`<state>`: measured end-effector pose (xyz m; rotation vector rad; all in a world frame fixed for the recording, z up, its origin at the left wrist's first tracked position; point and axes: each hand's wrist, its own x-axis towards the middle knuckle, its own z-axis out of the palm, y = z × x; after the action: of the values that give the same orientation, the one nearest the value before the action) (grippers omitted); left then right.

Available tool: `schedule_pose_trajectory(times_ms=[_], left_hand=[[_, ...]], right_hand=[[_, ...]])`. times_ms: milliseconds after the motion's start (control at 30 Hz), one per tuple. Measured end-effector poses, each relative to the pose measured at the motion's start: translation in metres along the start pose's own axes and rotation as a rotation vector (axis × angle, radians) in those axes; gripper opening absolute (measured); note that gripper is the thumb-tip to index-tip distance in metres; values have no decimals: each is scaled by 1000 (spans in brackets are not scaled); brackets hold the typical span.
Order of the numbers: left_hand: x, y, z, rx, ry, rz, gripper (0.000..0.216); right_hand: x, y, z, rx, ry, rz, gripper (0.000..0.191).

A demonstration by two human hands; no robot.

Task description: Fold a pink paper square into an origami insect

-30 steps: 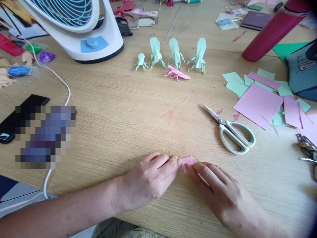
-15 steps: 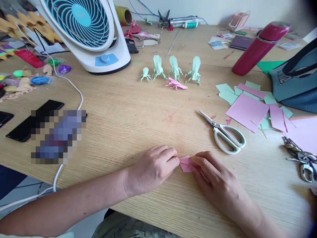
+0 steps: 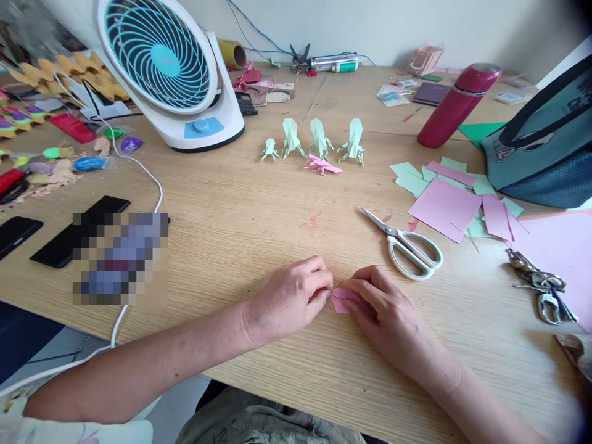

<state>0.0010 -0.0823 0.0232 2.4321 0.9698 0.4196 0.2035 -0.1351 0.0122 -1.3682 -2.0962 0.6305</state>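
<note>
A small folded pink paper (image 3: 342, 303) lies low over the wooden table between my two hands, partly hidden by the fingers. My left hand (image 3: 296, 296) pinches its left corner between thumb and bent fingers. On its right side, my right hand (image 3: 386, 308) grips it with the thumb below and the fingers across the top. Just beyond my right hand rest scissors (image 3: 411, 250) with white handles, blades slightly apart. Farther back stand several pale green folded paper figures (image 3: 318, 139), with a pink folded paper figure (image 3: 322, 164) in front of them.
Pink and green paper pieces (image 3: 446, 206) lie at the right, near keys (image 3: 541, 280) and a blue bag (image 3: 541, 148). A red bottle (image 3: 457, 105) stands behind them. At the left are a fan (image 3: 203, 126), a white cable (image 3: 157, 185) and dark phones (image 3: 55, 253).
The camera view has shifted slightly. My right fingers have moved farther over the top edge of the pink paper, while my left hand keeps its pinch at the left corner.
</note>
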Motion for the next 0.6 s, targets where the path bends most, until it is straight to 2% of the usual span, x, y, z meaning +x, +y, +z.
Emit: schedule_pose_trajectory(times_ms=[233, 433, 600], left_hand=[[3, 6, -1, 60, -42, 58, 13], [6, 6, -1, 84, -113, 20, 13], [9, 3, 1, 228, -103, 94, 10]], right_hand=[[-1, 2, 1, 3, 11, -16, 12], [0, 4, 3, -10, 17, -26, 16], [-1, 0, 4, -3, 28, -12, 17]])
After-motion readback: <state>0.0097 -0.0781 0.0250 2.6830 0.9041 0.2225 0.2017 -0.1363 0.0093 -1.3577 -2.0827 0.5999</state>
